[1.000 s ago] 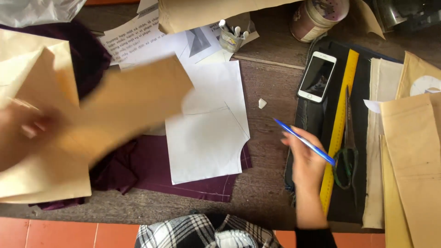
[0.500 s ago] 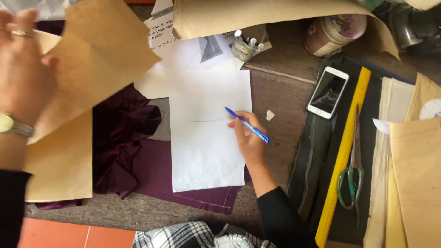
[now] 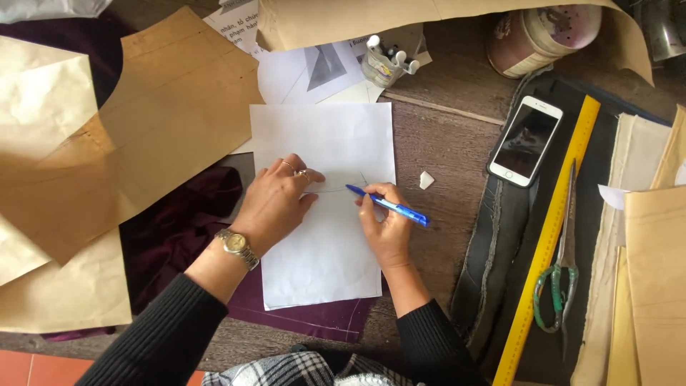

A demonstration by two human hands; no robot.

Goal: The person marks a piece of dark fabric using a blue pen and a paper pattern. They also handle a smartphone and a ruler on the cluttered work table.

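The right hand (image 3: pixel 386 229) grips a blue pen (image 3: pixel 388 206), tip on the white paper sheet (image 3: pixel 321 243) lying over purple fabric (image 3: pixel 179 229) — thin, light, likely to slide. The left hand (image 3: pixel 275 204) lies flat and unclenched, pinning the sheet beside the line — probably the best hold.

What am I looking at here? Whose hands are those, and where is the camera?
The camera sits on a person's head and looks down, so you see their own two hands over a wooden table. The left hand presses flat on a white sheet of paper. The right hand holds a blue pen with its tip on that sheet. Under the sheet lies dark purple cloth, and brown paper pieces lie to the left. To the right are a phone, a long yellow ruler and scissors with green handles.
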